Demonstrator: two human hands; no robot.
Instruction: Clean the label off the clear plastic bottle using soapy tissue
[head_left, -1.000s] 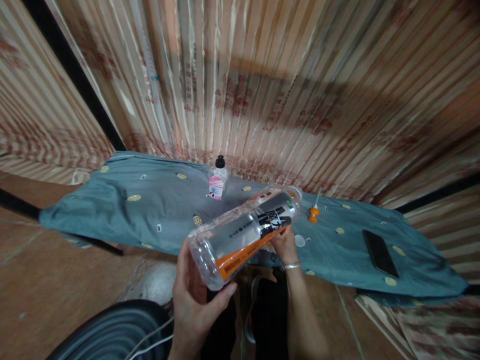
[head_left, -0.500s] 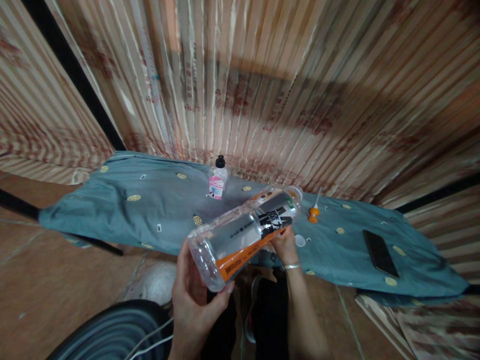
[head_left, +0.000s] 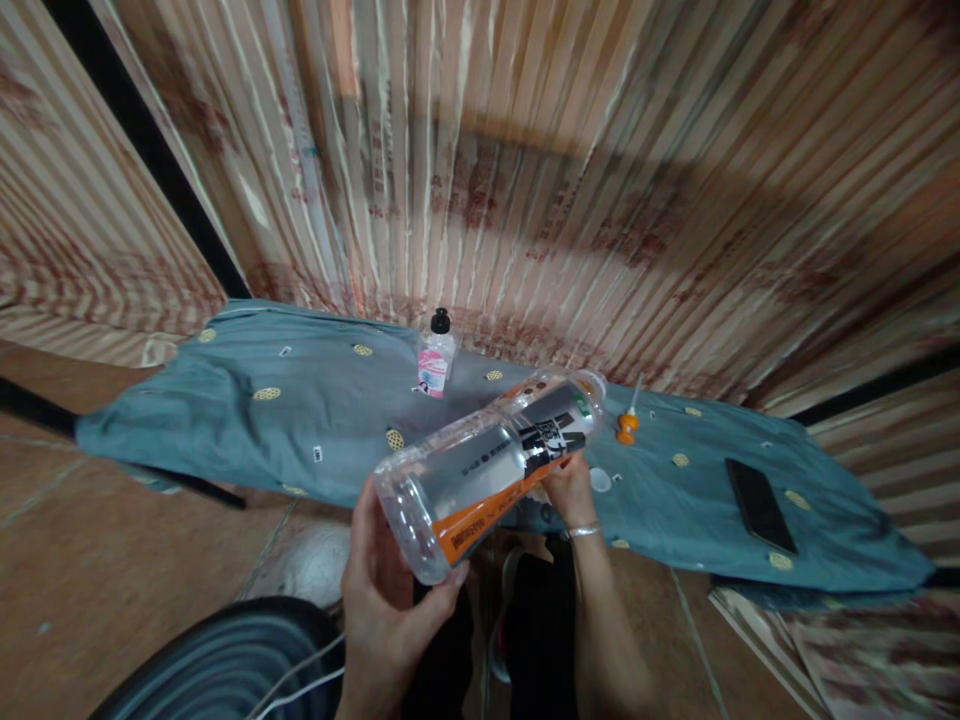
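A large clear plastic bottle (head_left: pixel 487 470) with a silver, black and orange label is held tilted in front of me, its base at lower left and its neck end at upper right. My left hand (head_left: pixel 390 600) grips the base, thumb below and fingers on the far left side. Under the neck half, my right hand (head_left: pixel 571 490) holds the bottle from below, its fingers mostly hidden behind it. Close to the right of the neck, an orange piece with a thin clear tube (head_left: pixel 628 428) lies on the cloth. A small white disc (head_left: pixel 601 480) rests beside my right hand.
A small clear bottle with a pink label and black cap (head_left: pixel 436 358) stands at the back of the blue-green cloth (head_left: pixel 225 400). To the right lies a black phone (head_left: pixel 760 505). A pleated curtain (head_left: pixel 487 180) hangs behind. Below left are a dark ribbed round object (head_left: pixel 232 660) and white cables.
The bottle has rolled slightly about its length, shifting the label's lettering. Both hands stay in nearly the same places.
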